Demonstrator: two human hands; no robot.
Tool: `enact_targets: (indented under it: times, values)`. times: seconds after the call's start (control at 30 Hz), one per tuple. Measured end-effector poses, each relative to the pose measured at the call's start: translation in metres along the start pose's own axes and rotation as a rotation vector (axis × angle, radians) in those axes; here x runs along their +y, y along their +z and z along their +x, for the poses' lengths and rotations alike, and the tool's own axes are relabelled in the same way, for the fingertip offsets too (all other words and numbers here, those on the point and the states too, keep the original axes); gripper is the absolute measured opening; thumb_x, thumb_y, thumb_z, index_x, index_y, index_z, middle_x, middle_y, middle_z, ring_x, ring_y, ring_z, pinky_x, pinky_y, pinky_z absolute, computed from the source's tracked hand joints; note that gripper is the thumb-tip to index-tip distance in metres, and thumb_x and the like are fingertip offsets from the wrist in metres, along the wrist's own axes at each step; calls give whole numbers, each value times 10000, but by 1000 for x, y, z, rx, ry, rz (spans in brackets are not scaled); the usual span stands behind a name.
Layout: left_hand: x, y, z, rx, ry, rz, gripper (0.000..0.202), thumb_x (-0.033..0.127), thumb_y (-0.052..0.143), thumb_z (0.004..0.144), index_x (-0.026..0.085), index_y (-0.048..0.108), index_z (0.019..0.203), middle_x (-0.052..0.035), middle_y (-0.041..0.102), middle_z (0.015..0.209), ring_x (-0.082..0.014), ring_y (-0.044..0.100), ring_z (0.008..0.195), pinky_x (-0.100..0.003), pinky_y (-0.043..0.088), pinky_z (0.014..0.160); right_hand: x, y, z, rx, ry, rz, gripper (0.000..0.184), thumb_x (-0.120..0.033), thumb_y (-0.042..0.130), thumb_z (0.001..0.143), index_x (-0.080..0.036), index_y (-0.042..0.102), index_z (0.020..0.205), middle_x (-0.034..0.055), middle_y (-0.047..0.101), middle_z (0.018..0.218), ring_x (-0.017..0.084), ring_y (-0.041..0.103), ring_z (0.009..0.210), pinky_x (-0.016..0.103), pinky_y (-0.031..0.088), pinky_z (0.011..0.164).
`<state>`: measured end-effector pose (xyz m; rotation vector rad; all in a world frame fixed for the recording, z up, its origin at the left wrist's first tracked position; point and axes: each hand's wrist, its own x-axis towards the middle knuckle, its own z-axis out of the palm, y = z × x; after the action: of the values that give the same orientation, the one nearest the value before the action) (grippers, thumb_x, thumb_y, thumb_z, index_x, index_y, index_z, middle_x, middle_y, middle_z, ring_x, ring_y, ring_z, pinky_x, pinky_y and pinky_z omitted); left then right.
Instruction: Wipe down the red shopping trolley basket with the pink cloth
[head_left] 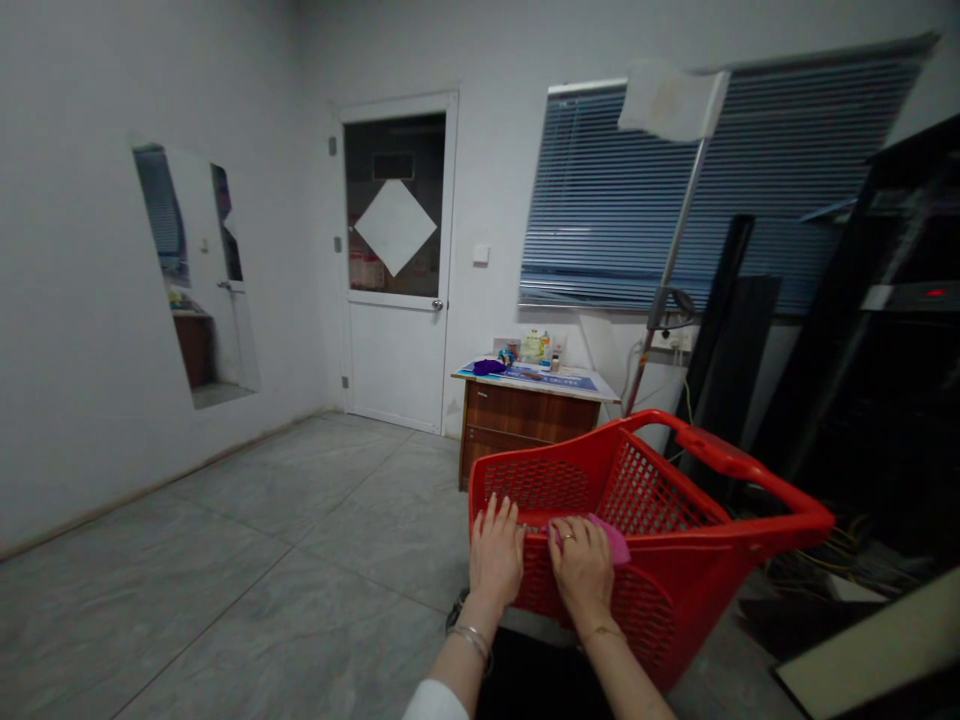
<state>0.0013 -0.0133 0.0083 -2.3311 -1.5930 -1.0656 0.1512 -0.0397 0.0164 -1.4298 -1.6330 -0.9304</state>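
Observation:
A red plastic shopping cart (675, 580) with perforated sides stands in front of me, its handle to the right. My left hand (496, 550) rests on the cart's near left corner, its fingers laid over the rim. Just to its right, my right hand (581, 560) is closed over a pink cloth (616, 541), pressed against the near rim. Part of the cloth sticks out beside the fingers; the rest is under the palm.
Behind the cart, a wooden cabinet (499, 412) carries a purple cloth (489, 367) and several bottles. A white door (394, 350) and a wall mirror (199, 290) are on the left. A pole (684, 220) leans before the blinds. Dark racks and cables crowd the right.

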Motion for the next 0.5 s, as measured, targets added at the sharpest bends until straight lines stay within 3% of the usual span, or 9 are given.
enact_targets:
  times: [0.1,0.37,0.43,0.5]
  values:
    - [-2,0,0,8,16,0,403,299,352,1010,224,527,1365,-35,479,1464,-234,326,1415,-472,348,1131,14,-5,0,-29,-49,2,202,-264,482,925,-202,663,990,57,667,965,196,541,948,391,377,992]
    - [1,1,-1,21,-6,-5,397,299,368,1003,224,541,1352,-38,503,1447,-241,321,1417,-475,348,1128,106,-36,2,-46,-107,-155,326,-327,504,918,-157,620,1170,81,660,961,203,539,937,379,409,954]
    - [2,2,-1,27,-14,-10,399,301,364,1003,220,540,1352,-37,507,1443,-241,324,1415,-477,341,1131,109,-35,1,-31,-91,-157,292,-326,499,916,-163,638,1114,86,658,966,203,543,941,395,403,982]
    - [2,4,0,33,-17,-15,400,300,358,1004,224,540,1352,-37,516,1435,-239,331,1412,-484,336,1132,97,-30,0,-14,-65,-125,248,-319,487,917,-179,651,1040,83,657,967,200,550,940,414,394,1006]
